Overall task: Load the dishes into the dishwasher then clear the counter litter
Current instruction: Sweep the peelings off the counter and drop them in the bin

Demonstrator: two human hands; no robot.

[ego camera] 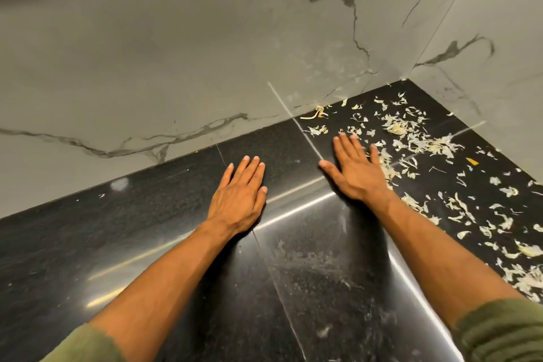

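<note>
You have two hands out over one black polished worktop point(176, 214). Your left hand point(239, 194) lies flat, palm down, fingers straight and close together, on a bare patch. Your right hand point(357, 169) is also flat with fingers spread, its little-finger edge touching the litter. The peel scraps point(423, 141) are too many to count: thin, pale, papery flakes scattered across the right corner against the marble wall point(176, 53). One small orange bit point(472, 160) lies among them.
</note>
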